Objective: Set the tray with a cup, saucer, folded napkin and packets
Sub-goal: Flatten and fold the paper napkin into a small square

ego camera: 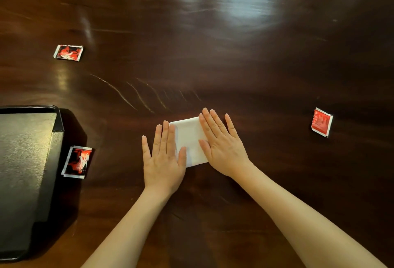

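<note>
White folded napkin [188,137] flat on dark wood counter [213,54], left grip [163,161] and right grip [222,150] pressing its ends (fingers straight, wide), black tray [25,161] left, near packet [77,162] just beside it, far packet [68,52], right packet [322,122] well apart.

A folded white napkin [189,139] lies flat, slightly askew. At nine o'clock from it sits a black tray [25,161], a red-and-black packet [77,162] against its right wall. A matching packet [68,52] lies at ten o'clock, a plain red packet [322,122] at three o'clock.
</note>
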The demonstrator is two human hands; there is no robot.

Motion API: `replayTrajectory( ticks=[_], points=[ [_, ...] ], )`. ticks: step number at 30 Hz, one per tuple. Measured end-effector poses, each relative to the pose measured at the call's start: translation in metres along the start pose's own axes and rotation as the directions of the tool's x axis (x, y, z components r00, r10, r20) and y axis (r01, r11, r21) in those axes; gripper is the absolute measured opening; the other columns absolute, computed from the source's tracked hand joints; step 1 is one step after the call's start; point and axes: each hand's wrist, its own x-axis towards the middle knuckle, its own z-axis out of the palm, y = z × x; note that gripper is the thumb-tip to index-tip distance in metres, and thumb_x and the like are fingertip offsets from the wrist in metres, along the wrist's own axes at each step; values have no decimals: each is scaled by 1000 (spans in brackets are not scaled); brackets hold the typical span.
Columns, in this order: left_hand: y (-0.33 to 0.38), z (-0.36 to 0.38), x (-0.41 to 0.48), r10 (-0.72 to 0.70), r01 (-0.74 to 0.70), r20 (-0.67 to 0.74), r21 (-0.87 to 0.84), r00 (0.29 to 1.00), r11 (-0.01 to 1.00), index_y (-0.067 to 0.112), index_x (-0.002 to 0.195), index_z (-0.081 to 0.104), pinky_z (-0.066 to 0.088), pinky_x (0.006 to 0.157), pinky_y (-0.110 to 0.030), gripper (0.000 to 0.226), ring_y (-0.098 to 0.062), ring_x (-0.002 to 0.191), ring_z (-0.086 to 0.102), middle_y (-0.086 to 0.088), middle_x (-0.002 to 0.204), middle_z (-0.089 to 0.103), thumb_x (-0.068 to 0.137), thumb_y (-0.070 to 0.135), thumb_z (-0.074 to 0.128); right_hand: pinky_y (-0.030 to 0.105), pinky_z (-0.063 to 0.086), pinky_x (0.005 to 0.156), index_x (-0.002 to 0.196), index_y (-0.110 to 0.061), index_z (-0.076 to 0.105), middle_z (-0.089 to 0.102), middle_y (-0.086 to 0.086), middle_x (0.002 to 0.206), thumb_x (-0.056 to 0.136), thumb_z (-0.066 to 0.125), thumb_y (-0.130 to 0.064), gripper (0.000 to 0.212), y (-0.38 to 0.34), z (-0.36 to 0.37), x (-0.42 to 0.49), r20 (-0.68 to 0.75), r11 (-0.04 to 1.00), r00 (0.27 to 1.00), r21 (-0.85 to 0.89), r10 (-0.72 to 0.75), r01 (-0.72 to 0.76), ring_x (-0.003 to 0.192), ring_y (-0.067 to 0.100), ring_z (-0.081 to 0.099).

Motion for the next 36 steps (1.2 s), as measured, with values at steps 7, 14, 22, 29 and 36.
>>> replayTrajectory(
  ticks=[7,14,22,29,36],
  points=[
    [-5,-14,3,48,-52,58,69,997,996,18,148,-2,-14,116,-46,75,-21,146,-1,-4,159,6,87,60,-11,39,-22,113,143,-22,-21,-26,-6,151,91,8,-61,71,14,-10,-11,88,998,994,-15,68,-67,141,11,-25],
    [6,-55,35,-3,-7,-24,-382,1000,924,17,146,26,20,114,-33,57,-21,143,22,-5,154,27,96,38,42,17,39,94,136,-16,42,47,-1,139,96,47,-29,43,-27,-41,-56,-83,730,820,512,566,-452,122,12,49],
    [23,-69,88,239,-150,393,-245,888,958,15,128,45,47,77,-29,57,-20,98,55,-5,114,54,80,36,67,31,56,69,115,-20,42,53,-2,101,89,59,-34,34,-54,-28,-54,182,444,683,637,708,-630,88,17,61],
    [16,-84,67,277,78,519,-562,809,823,23,117,46,50,88,-42,27,-21,99,59,-2,107,58,94,37,49,37,59,75,121,-22,40,55,0,108,89,59,-33,39,-32,-32,-38,273,320,701,741,659,-590,88,15,63],
    [12,-136,52,361,306,355,-933,862,187,25,122,45,55,85,-38,30,-18,100,62,-2,112,60,93,25,52,33,58,78,111,-21,58,68,1,107,92,46,-49,37,-32,-104,-23,390,-209,829,920,400,-331,95,17,67]
  ],
)
